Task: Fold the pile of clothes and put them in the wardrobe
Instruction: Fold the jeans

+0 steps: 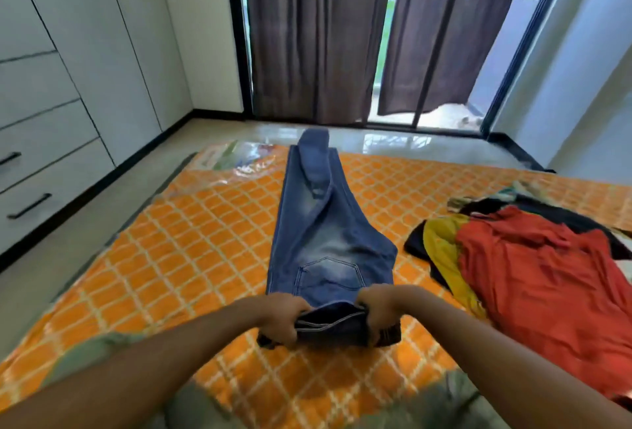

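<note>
two hands, left hand (285, 319) and right hand (381, 312), grip the jeans (321, 240) waistband on the orange mattress (191, 240).

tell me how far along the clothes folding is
Early. Done: the jeans lie flat on the mattress, legs apparently doubled one over the other. In hand: the left hand and right hand grip their waistband. Left: finishing that fold, the loose pile of clothes beside them, and the wardrobe, whose doors are shut.
</note>
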